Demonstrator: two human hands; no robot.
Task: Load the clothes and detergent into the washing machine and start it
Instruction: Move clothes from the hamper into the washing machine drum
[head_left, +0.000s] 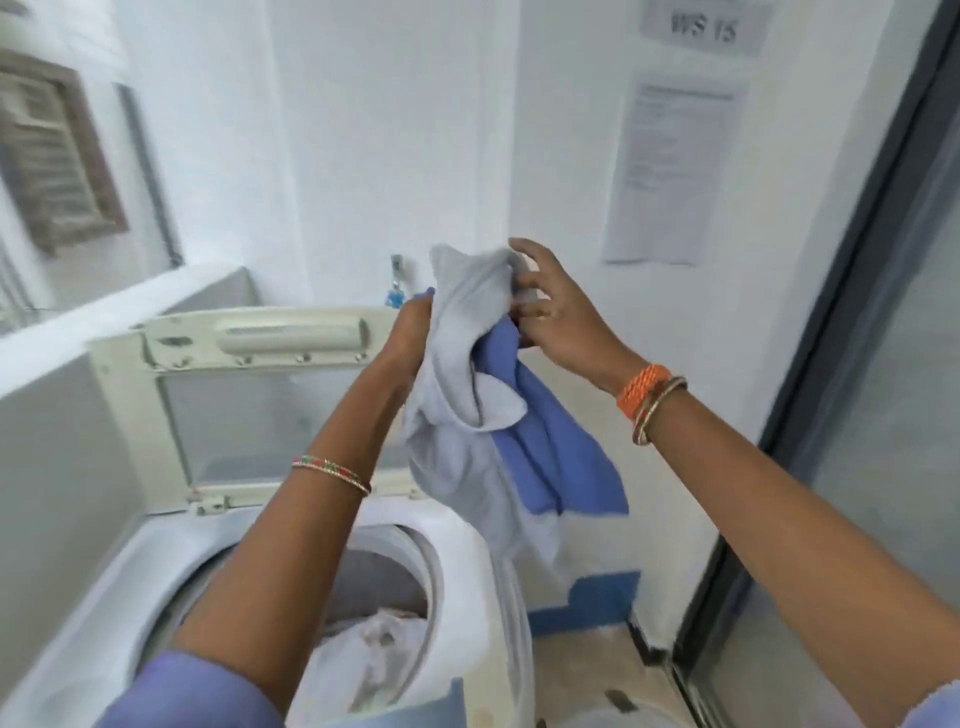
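A pale grey and blue garment (467, 415) hangs in the air above the right rim of a white top-loading washing machine (462, 582). My left hand (410, 332) grips its upper left edge. My right hand (550, 306) pinches the cloth's top right with thumb and lower fingers, the other fingers spread. The machine's lid (249, 384) stands raised at the back. Inside the drum lies pale laundry (374, 644). No detergent is in view.
A white wall with a tap (396, 280) and taped paper notices (675, 171) stands behind the machine. A dark-framed glass door (852, 291) runs down the right. A ledge and window grille (52, 150) are at the left. Tiled floor shows right of the machine.
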